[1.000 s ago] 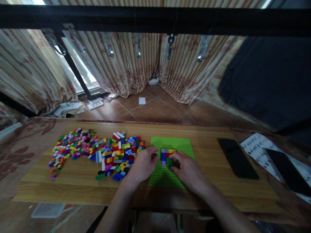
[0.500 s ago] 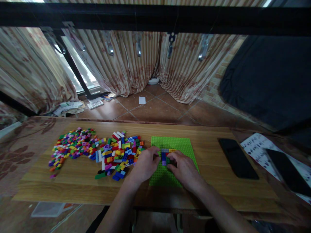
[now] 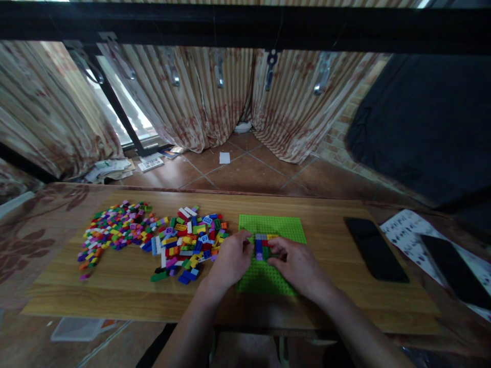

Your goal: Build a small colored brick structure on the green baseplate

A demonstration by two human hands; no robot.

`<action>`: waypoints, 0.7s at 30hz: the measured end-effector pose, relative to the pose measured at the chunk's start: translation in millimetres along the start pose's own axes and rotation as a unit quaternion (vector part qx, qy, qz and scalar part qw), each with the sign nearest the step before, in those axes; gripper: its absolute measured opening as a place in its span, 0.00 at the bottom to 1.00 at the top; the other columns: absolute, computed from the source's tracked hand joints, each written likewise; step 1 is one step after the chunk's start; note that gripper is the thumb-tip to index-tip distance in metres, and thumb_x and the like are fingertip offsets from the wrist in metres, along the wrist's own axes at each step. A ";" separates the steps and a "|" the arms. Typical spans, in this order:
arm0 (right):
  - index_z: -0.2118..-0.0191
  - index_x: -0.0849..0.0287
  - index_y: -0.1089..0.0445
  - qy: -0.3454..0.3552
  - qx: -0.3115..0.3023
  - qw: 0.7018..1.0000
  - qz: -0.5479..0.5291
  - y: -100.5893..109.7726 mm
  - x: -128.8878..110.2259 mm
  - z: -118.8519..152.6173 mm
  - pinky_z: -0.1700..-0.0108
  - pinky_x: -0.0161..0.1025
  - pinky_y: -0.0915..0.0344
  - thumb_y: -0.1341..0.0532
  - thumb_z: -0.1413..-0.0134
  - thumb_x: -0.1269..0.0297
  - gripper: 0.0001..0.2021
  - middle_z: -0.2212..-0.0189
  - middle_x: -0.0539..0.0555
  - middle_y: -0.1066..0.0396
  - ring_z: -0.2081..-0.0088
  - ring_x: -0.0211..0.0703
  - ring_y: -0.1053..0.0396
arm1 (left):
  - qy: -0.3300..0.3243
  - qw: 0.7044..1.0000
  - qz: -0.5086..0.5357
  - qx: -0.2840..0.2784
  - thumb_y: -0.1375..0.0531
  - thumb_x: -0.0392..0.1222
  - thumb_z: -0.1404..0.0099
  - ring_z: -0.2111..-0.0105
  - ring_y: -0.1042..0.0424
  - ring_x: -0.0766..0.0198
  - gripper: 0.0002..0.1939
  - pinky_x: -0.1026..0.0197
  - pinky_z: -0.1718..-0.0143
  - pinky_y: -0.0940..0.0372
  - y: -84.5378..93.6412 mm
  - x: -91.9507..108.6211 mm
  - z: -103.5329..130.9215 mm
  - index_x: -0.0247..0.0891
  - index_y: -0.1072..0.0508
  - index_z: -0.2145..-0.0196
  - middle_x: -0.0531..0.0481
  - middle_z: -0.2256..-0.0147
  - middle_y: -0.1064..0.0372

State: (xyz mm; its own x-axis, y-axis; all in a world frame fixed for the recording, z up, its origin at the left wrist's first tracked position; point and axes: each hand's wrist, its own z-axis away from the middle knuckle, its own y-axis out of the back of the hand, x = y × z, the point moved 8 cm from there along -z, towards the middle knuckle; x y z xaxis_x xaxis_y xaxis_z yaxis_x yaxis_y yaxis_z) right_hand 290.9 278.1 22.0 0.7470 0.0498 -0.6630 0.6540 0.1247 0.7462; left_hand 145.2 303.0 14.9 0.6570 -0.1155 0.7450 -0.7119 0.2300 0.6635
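A bright green baseplate (image 3: pixel 274 223) lies on the wooden board, bearing a small group of bricks (image 3: pixel 260 247) in grey, yellow, blue, red, purple and dark green. At the left side of that group rests my left hand (image 3: pixel 232 257), its fingers curled near the plate's left edge; whether anything is between them is hidden. My right hand (image 3: pixel 297 263) is over the plate's right part, thumb and fingers apart beside the dark green and red bricks, with nothing visible between them.
Left of the plate is a pile of larger mixed bricks (image 3: pixel 187 240), and farther left a pile of small pieces (image 3: pixel 118 225). A black phone (image 3: pixel 376 249) lies on the right, with another dark device (image 3: pixel 456 268) on a printed sheet (image 3: pixel 408 230) beyond it.
My right hand has moved slightly right, its fingers spreading away from the bricks, and more of the dark green brick shows. My left hand has barely moved.
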 end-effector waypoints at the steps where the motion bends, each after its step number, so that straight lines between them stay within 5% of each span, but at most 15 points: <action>1: 0.60 0.57 0.28 -0.008 0.007 1.000 -0.006 5.0 2.3 -0.1 0.65 0.38 0.36 0.38 0.53 0.73 0.12 0.70 0.51 0.26 0.69 0.41 0.29 | -0.001 1.000 -0.006 0.002 0.46 0.32 0.38 0.67 0.25 0.61 0.13 0.63 0.66 0.35 1.3 0.4 -0.3 0.35 0.27 0.57 0.45 0.67 0.24; 7: 0.65 0.57 0.26 0.009 0.054 0.998 0.015 22.3 10.0 -1.0 0.61 0.40 0.36 0.43 0.45 0.69 0.08 0.68 0.52 0.24 0.66 0.44 0.28 | -0.011 0.999 0.004 0.041 0.47 0.33 0.37 0.64 0.25 0.60 0.14 0.61 0.62 0.34 11.0 1.8 -2.2 0.34 0.27 0.55 0.43 0.64 0.24; 21: 0.66 0.55 0.25 0.031 0.004 0.998 0.052 -3.9 -4.5 0.7 0.62 0.39 0.39 0.39 0.47 0.70 0.05 0.68 0.51 0.25 0.65 0.43 0.29 | 0.050 0.997 -0.049 0.034 0.37 0.39 0.45 0.69 0.27 0.60 0.22 0.62 0.68 0.38 -10.2 2.2 -6.2 0.35 0.30 0.51 0.47 0.68 0.26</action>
State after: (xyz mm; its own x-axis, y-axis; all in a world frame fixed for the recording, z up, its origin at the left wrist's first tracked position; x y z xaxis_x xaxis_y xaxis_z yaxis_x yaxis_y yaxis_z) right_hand 285.2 276.7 22.2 0.8017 0.1230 -0.5850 0.5752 0.1077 0.8109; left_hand 155.5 306.3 9.4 0.7436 -0.0374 0.6676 -0.6554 0.1565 0.7389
